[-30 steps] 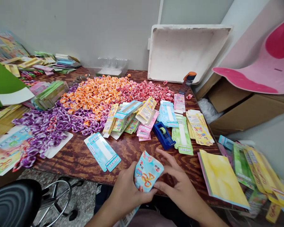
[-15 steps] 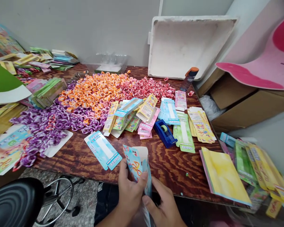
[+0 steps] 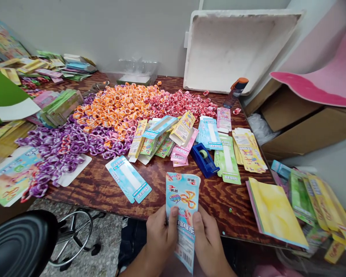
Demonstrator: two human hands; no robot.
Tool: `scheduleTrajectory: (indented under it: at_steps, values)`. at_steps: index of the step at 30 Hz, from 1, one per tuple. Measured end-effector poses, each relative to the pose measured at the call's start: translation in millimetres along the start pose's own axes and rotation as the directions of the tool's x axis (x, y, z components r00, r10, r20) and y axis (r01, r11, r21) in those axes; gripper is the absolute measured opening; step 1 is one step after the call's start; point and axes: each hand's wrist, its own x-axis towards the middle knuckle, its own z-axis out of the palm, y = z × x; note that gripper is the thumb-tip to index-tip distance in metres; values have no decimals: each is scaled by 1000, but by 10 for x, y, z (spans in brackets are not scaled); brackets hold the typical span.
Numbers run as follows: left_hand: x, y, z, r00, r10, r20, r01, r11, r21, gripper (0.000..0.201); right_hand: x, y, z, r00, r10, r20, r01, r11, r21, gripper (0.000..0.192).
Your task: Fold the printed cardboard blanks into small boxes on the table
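Note:
A light blue printed card box (image 3: pixel 182 200) is held upright at the table's front edge, its printed face toward me. My left hand (image 3: pixel 163 229) grips its left side, thumb on the front. On the opposite side my right hand (image 3: pixel 206 234) clasps it, thumb also on the front; the fingers behind the box are hidden. Just beyond lie flat blue cartons (image 3: pixel 128 179) with white window strips. A pile of folded boxes in yellow, green, blue and pink (image 3: pixel 161 140) sits farther back, beside a blue tape dispenser (image 3: pixel 204 159).
Heaps of orange (image 3: pixel 115 107), red (image 3: pixel 178 102) and purple (image 3: pixel 75 138) striped rings cover the table's back and left. A white foam box (image 3: pixel 239 50) leans at the wall near a bottle (image 3: pixel 235 92). Yellow sheets (image 3: pixel 276 211) lie at right; a black stool (image 3: pixel 20 242) stands lower left.
The blue box has turned from edge-on, with its top gaping, to showing its flat printed face. My right hand has moved up along its side. The view has shifted slightly.

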Motion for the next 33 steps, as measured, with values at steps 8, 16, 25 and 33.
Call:
scheduleTrajectory:
  at_steps: [8,16,25,33]
  values:
    - [-136,-58,67,998,-52,-40,53,998,27,23,-19,71,102,951,-189,-245,114,950,-292,36]
    - [-13,-143,31,978,-139,-154,142,990,5,27,-104,217,220,989,-72,-126,42,972,-231,38]
    - [-53,-118,72,948,-268,-173,215,938,-273,38,-230,293,194,996,-77,-36,75,996,-39,40]
    - [-9,-132,97,921,-290,-261,194,921,-339,45,-237,108,134,996,-72,-43,63,981,-182,40]
